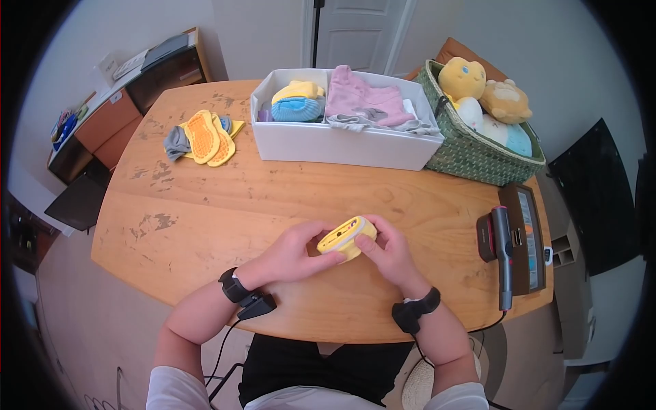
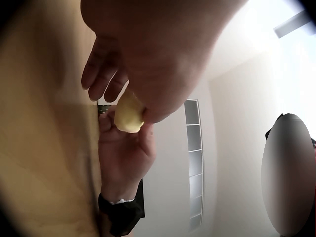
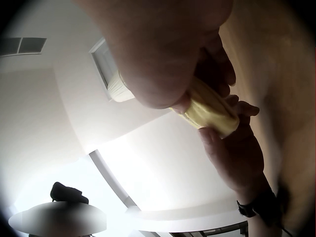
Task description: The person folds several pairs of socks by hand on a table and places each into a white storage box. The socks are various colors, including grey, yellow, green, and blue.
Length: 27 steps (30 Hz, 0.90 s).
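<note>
Close over the wooden table, both hands grip a folded bundle of yellow socks (image 1: 348, 239) with a pale band along it. My left hand (image 1: 298, 253) holds its left end, thumb along the near side; the fingers are partly hidden behind it. On the right end, my right hand (image 1: 392, 254) presses its thumb against the near face, with fingers round the far side. The left wrist view shows one end of the yellow bundle (image 2: 129, 114) between the hands. From the right wrist, the yellow cloth (image 3: 210, 112) stretches between the thumbs and fingers.
A white divided box (image 1: 348, 152) at the back holds rolled yellow and blue socks and pink and grey clothes. Beside it, a green woven basket (image 1: 471, 158) carries plush toys. Loose socks (image 1: 203, 138) with orange soles lie back left. A grey-pink corded appliance (image 1: 503, 256) rests at right.
</note>
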Available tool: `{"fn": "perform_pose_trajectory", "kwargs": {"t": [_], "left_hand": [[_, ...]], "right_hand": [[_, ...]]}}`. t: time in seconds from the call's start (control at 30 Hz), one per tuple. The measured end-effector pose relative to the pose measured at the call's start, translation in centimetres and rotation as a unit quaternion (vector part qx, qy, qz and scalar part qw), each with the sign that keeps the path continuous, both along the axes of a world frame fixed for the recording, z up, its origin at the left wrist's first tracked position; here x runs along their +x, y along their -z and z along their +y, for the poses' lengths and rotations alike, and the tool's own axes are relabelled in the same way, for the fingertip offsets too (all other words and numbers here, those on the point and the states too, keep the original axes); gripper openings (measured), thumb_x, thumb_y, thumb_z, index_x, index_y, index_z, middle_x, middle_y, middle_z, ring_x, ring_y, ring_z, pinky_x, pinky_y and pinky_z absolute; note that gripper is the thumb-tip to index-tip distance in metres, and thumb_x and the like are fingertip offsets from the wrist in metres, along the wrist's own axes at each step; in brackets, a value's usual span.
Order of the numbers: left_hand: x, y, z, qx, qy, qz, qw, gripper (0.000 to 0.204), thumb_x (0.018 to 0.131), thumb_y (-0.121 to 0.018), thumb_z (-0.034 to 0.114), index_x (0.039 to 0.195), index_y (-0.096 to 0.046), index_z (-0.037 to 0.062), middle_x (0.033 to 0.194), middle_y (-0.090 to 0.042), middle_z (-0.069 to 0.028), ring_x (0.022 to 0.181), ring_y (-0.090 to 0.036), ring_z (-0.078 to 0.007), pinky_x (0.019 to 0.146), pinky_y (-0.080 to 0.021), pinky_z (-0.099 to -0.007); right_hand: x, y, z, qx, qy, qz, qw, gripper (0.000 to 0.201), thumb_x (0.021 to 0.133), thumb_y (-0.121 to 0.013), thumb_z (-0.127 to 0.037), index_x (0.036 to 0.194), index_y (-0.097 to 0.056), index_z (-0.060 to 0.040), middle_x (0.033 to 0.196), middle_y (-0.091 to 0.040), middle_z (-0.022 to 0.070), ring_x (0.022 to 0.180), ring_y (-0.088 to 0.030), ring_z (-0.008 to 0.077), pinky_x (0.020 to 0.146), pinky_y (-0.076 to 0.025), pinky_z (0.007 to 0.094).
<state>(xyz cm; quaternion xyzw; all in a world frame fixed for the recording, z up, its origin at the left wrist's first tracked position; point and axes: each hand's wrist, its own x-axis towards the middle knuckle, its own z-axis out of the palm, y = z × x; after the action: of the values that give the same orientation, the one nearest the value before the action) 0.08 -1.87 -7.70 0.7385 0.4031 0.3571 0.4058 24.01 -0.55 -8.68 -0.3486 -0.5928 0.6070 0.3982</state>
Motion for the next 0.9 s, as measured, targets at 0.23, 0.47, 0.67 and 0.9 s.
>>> {"fn": "perform_pose_trajectory", "kwargs": {"t": [0.23, 0.47, 0.67, 0.9], "left_hand": [[-0.1, -0.1, 0.0, -0.113, -0.007, -0.048, 0.992, 0.04, 0.094, -0.079, 0.016, 0.126, -0.065, -0.0022, 0.116, -0.071, -0.0107, 0.109, -0.068, -0.0172, 0.097, -0.054, -0.0329], [-0.1, 0.7, 0.6, 0.018, -0.013, -0.113, 0.993, 0.037, 0.09, -0.081, 0.016, 0.123, -0.07, 0.0025, 0.108, -0.073, -0.0104, 0.098, -0.07, -0.0214, 0.088, -0.053, -0.0325], [-0.4, -0.2, 0.2, 0.062, -0.022, -0.038, 0.997, 0.033, 0.087, -0.085, 0.02, 0.115, -0.074, 0.005, 0.099, -0.073, -0.0105, 0.091, -0.07, -0.024, 0.081, -0.053, -0.0337], [-1.1, -0.8, 0.1, 0.009, 0.006, -0.029, 1.0, 0.025, 0.087, -0.086, 0.022, 0.102, -0.075, 0.0048, 0.088, -0.073, -0.0067, 0.081, -0.068, -0.0179, 0.074, -0.053, -0.032]], "right_hand": [[0.0, -0.5, 0.2, 0.001, 0.001, 0.027, 1.0, 0.046, 0.101, -0.071, -0.017, 0.141, -0.052, -0.0013, 0.129, -0.065, 0.0084, 0.118, -0.062, 0.015, 0.102, -0.051, 0.0317], [0.0, -0.7, 0.3, 0.074, -0.029, -0.061, 0.995, 0.042, 0.097, -0.076, -0.015, 0.134, -0.06, -0.0022, 0.128, -0.067, 0.0079, 0.117, -0.064, 0.017, 0.102, -0.052, 0.0336], [0.2, -1.1, 0.0, 0.138, 0.018, -0.124, 0.983, 0.034, 0.093, -0.078, -0.015, 0.123, -0.067, -0.0015, 0.114, -0.073, 0.0103, 0.107, -0.07, 0.0202, 0.093, -0.054, 0.0327], [0.7, -1.6, -0.1, 0.146, -0.011, -0.136, 0.98, 0.034, 0.094, -0.077, -0.022, 0.12, -0.07, -0.0006, 0.108, -0.076, 0.012, 0.1, -0.072, 0.0231, 0.089, -0.055, 0.0333]]}}
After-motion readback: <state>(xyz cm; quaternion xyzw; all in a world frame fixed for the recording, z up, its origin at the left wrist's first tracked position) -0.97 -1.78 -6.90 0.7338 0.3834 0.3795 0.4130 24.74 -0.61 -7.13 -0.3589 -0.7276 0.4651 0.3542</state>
